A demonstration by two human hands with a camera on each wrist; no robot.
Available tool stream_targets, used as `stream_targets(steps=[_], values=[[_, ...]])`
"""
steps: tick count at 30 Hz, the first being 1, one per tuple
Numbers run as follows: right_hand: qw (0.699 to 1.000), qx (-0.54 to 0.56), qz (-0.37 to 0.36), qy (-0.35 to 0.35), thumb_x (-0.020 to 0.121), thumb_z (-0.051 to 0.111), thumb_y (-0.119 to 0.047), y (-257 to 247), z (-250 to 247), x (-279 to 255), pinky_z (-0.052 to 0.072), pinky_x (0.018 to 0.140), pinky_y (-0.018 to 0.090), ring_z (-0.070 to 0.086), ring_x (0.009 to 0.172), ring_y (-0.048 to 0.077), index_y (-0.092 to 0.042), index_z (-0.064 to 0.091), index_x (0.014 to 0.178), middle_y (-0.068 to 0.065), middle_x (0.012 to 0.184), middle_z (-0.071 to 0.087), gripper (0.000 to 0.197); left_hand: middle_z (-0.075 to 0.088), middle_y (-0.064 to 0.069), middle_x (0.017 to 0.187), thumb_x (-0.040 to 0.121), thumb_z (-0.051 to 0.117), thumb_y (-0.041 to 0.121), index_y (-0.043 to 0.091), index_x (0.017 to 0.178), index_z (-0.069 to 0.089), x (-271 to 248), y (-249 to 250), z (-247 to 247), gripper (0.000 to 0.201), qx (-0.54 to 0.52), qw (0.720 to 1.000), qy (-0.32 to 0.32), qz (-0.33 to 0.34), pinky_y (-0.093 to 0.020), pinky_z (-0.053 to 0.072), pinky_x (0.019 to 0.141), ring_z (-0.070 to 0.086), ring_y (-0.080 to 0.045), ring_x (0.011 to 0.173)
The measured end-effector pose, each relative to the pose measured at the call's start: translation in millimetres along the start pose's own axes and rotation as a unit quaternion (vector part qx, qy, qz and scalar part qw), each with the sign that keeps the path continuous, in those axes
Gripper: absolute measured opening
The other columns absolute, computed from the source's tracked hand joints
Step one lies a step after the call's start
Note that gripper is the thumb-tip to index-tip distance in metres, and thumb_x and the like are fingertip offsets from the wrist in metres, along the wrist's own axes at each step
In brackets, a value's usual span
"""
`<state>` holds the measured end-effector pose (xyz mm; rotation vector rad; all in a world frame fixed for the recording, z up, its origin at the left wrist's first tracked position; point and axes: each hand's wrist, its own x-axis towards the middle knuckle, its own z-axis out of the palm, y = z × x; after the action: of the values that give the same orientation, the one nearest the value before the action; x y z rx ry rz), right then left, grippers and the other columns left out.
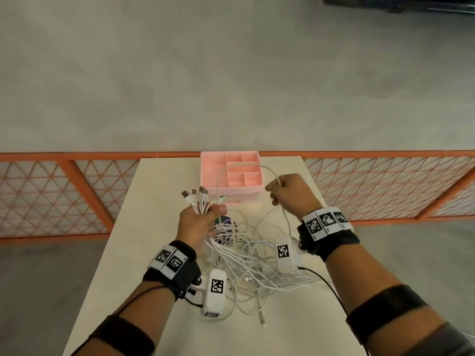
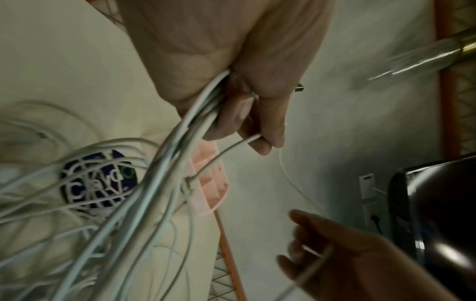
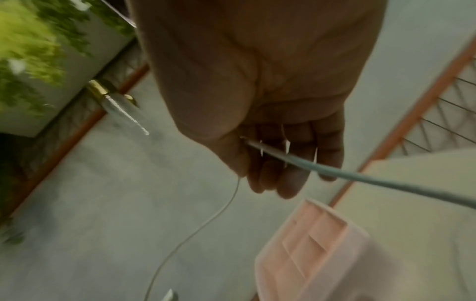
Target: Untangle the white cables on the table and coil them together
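Note:
A tangle of white cables [image 1: 246, 263] lies on the cream table [image 1: 159, 191] between my wrists. My left hand [image 1: 199, 222] grips a bundle of several cable ends, their USB plugs [image 1: 195, 195] fanning upward. In the left wrist view the gripped cables [image 2: 190, 130] run down from my fist [image 2: 244, 106] to the heap. My right hand [image 1: 288, 192] is raised at the right and pinches one white cable [image 1: 246, 167] that arcs over to my left hand. In the right wrist view that cable [image 3: 335, 173] passes across my curled fingers [image 3: 278, 173].
A pink compartment organiser [image 1: 232, 173] stands at the table's far edge, just beyond both hands. A dark blue round label [image 2: 98, 181] lies under the cable heap. An orange mesh railing [image 1: 77, 191] runs behind the table. A loose plug [image 1: 262, 321] lies near the front.

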<state>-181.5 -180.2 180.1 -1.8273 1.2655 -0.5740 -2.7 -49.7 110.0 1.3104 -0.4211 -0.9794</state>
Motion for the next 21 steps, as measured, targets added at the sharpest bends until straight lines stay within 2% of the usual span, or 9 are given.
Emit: stream_targets(steps=[4,6,8,10,13,15,17,19,21], values=[[0.978,0.156,0.0,-0.141,0.088,0.069,-0.005,3.6,30.1,-19.1,0.051,0.066,0.038,0.055,0.064,0.026,-0.006,0.073,0.096,0.011,0.073,0.062,0.008,0.071,-0.009,0.078,0.085,0.075,0.007,0.01,0.082,0.059,-1.9,12.7,15.3,0.016,-0.009,0.999,-0.033,0.008,-0.021,0.028,0.043,0.033,-0.007,0.041],[0.972,0.141,-0.026,-0.185,0.083,0.075,-0.006,2.5,45.6,-25.4,0.05,0.06,0.031,0.054,0.065,0.022,-0.014,0.074,0.094,0.004,0.069,0.06,0.013,0.067,-0.007,0.073,0.083,0.076,0.006,0.011,0.079,0.06,-3.5,15.6,21.2,0.017,-0.017,0.999,-0.051,0.009,-0.021,0.028,0.042,0.036,-0.007,0.042],[0.973,0.121,-0.047,-0.188,0.083,0.074,-0.005,0.8,56.3,-28.3,0.047,0.054,0.026,0.054,0.058,0.013,-0.011,0.074,0.093,-0.002,0.064,0.061,0.011,0.066,-0.011,0.077,0.082,0.077,0.007,0.01,0.078,0.062,-6.0,16.2,25.3,0.016,-0.021,0.997,-0.068,0.005,-0.02,0.028,0.041,0.041,-0.009,0.044],[0.976,0.139,-0.04,-0.165,0.087,0.07,-0.003,0.6,56.2,-25.4,0.044,0.051,0.024,0.052,0.052,0.011,-0.001,0.072,0.09,0.002,0.061,0.061,0.004,0.07,-0.011,0.082,0.084,0.076,0.011,0.006,0.085,0.067,-7.8,17.5,26.1,0.01,-0.024,0.997,-0.071,0.004,-0.02,0.028,0.04,0.036,-0.008,0.043],[0.979,0.188,-0.015,-0.076,0.09,0.069,-0.007,6.1,34.3,-13.4,0.046,0.052,0.026,0.053,0.052,0.017,0.002,0.068,0.088,0.014,0.063,0.065,0.009,0.076,-0.009,0.092,0.089,0.072,0.018,0.005,0.098,0.068,-4.8,18.3,18.2,0.016,-0.035,0.999,-0.036,-0.006,-0.02,0.027,0.042,0.025,-0.008,0.043],[0.982,0.187,-0.017,-0.005,0.091,0.068,-0.01,14.3,8.9,-2.9,0.047,0.055,0.03,0.056,0.054,0.018,0.002,0.069,0.093,0.016,0.066,0.069,0.012,0.072,-0.006,0.08,0.093,0.067,0.021,0.008,0.092,0.066,-1.8,16.6,10.9,0.012,-0.045,0.999,-0.023,-0.017,-0.02,0.026,0.041,0.026,-0.008,0.042],[0.986,0.159,-0.011,0.049,0.091,0.068,-0.012,29.3,-17.1,6.8,0.048,0.056,0.031,0.058,0.055,0.016,0.0,0.07,0.094,0.011,0.064,0.067,0.012,0.053,-0.002,0.061,0.097,0.062,0.022,0.009,0.086,0.061,-0.8,13.2,5.7,0.018,-0.051,0.998,-0.012,-0.03,-0.019,0.023,0.039,0.028,-0.007,0.04],[0.99,0.116,0.001,0.084,0.091,0.068,-0.014,49.3,-40.6,14.2,0.051,0.058,0.032,0.06,0.061,0.019,-0.007,0.07,0.092,0.016,0.072,0.068,0.007,0.038,0.004,0.053,0.101,0.057,0.024,0.01,0.084,0.056,-1.0,9.8,4.2,0.022,-0.053,0.998,0.001,-0.041,-0.018,0.021,0.038,0.026,-0.006,0.039],[0.987,0.092,0.028,0.131,0.093,0.064,-0.015,71.8,-63.0,17.3,0.053,0.06,0.033,0.061,0.065,0.021,-0.014,0.068,0.089,0.017,0.078,0.067,0.006,0.034,0.007,0.048,0.102,0.053,0.027,0.011,0.081,0.053,-2.1,7.8,5.7,0.026,-0.068,0.996,0.011,-0.048,-0.017,0.02,0.037,0.024,-0.006,0.038]])
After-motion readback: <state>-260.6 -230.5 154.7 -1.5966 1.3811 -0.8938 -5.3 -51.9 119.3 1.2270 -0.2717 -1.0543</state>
